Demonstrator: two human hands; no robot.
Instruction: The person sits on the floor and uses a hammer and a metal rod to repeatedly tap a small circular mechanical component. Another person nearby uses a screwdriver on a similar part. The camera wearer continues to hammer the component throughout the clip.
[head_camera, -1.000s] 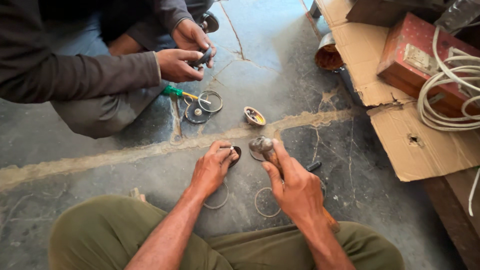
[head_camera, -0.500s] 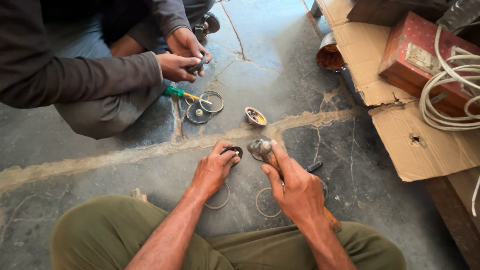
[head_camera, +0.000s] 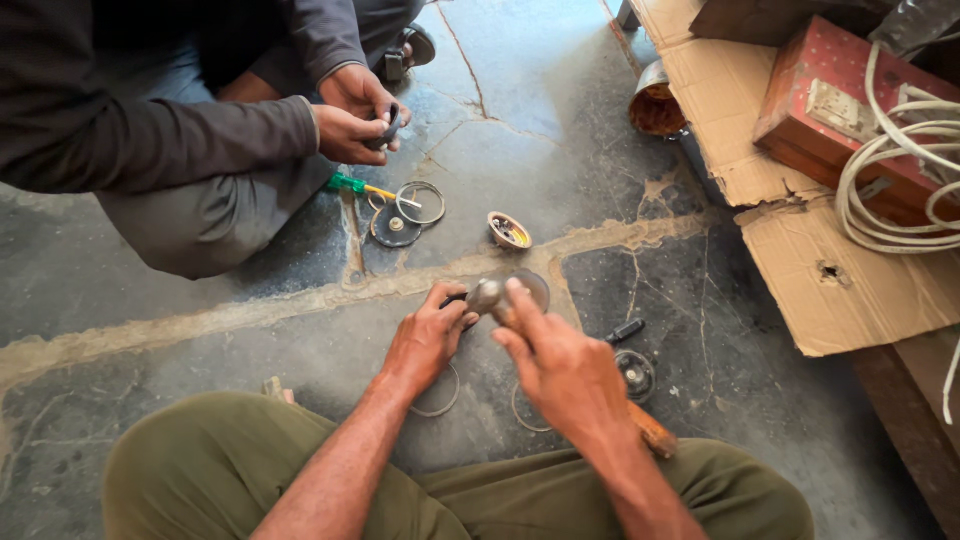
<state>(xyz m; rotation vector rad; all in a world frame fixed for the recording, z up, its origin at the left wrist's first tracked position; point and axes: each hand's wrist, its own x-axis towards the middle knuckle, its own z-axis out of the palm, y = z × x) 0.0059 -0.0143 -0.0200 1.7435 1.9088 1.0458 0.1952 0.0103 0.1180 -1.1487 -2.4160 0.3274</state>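
Concrete, grey and cracked, makes up the floor (head_camera: 560, 130) on which the person sits cross-legged in olive trousers, both hands working low over a small job. Right hand (head_camera: 565, 370) is closed around a hammer with a wooden handle (head_camera: 652, 432), gripped high up near its metal head (head_camera: 487, 296), which is poised just over a dark round part (head_camera: 532, 288) lying on the floor. Left hand (head_camera: 428, 340) has its fingers curled down, steadying a small dark piece (head_camera: 452, 300) right beside that part; how tightly it pinches I cannot tell. Thin wire rings (head_camera: 440, 400) lie on the floor beneath the wrists, and a black round fitting (head_camera: 636, 372) with a short black-handled tool (head_camera: 625, 330) sits just to the right. Farther off rest a small bowl-shaped piece (head_camera: 510, 231), a dark disc with a ring (head_camera: 398, 226) and a green-handled screwdriver (head_camera: 360, 187). A co-worker's hands (head_camera: 355, 118) at far left hold a dark part of their own. As a judgement, the step looks like tapping a part loose or seated; the following blow calls for a short, controlled strike with the left fingers kept clear.
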